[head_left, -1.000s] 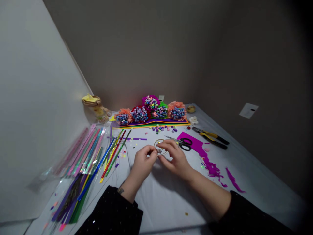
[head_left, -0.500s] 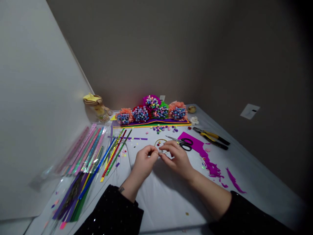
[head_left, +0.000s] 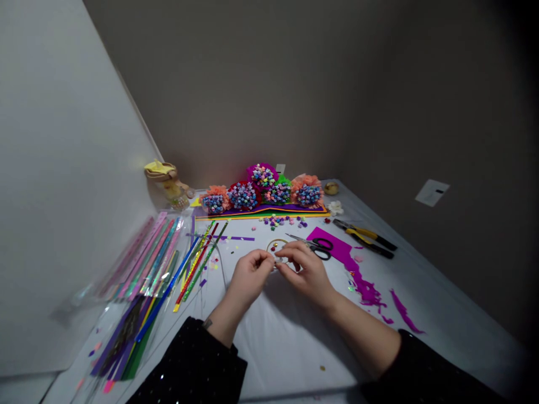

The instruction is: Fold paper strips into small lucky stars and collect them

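Note:
My left hand point(head_left: 251, 274) is closed in a pinch, its thumb and forefinger pressed together on something too small to make out. My right hand point(head_left: 306, 275) meets it from the other side, fingers curled and thumb near the left fingertips. A tiny pale bit shows between the two hands, its kind unclear. Just beyond the fingertips lies a thin gold ring point(head_left: 269, 243), partly hidden by my right hand, with small red and gold pieces inside it. Scissors point(head_left: 323, 248) with black handles lie right of my right hand, partly on a magenta paper sheet point(head_left: 337, 246).
Paper strips in clear sleeves point(head_left: 155, 252) and glittery strips point(head_left: 197, 269) cover the left side. Bouquets of paper stars point(head_left: 243, 196) line the back, with loose stars point(head_left: 278, 221) before them. Yellow-black pliers point(head_left: 366, 235) and torn magenta paper point(head_left: 365, 289) lie right; a jar point(head_left: 174, 196) stands back left.
Both hands stay together in almost the same place, with only slight finger movement. The view has shifted very slightly.

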`<state>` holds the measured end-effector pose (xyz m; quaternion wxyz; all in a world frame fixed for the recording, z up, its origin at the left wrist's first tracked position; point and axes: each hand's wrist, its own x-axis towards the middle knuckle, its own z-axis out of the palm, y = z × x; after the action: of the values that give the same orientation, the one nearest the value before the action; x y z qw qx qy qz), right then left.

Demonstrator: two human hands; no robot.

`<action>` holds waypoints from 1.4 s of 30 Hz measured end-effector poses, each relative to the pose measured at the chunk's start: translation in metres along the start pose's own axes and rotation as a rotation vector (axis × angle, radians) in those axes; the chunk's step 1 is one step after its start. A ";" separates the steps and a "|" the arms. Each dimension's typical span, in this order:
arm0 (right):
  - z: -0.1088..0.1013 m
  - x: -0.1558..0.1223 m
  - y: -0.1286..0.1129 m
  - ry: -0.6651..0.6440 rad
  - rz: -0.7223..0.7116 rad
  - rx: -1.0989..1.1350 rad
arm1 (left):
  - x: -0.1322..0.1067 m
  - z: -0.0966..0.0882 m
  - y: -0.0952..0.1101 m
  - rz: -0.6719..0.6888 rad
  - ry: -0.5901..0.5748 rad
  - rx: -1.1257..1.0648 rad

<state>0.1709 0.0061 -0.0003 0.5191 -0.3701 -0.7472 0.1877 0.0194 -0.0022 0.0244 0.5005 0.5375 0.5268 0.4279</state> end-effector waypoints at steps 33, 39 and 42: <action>-0.003 0.007 0.004 -0.164 0.285 0.109 | -0.001 -0.001 -0.015 0.397 -0.011 0.473; -0.002 0.007 0.006 -0.196 0.444 0.215 | -0.001 0.001 -0.012 0.286 0.023 0.353; -0.002 0.008 0.005 -0.167 0.472 0.238 | -0.002 0.004 -0.011 0.212 0.021 0.284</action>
<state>0.1733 0.0152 0.0022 0.4376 -0.4536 -0.6531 0.4198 0.0220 -0.0050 0.0127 0.3661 0.6509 0.5275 0.4050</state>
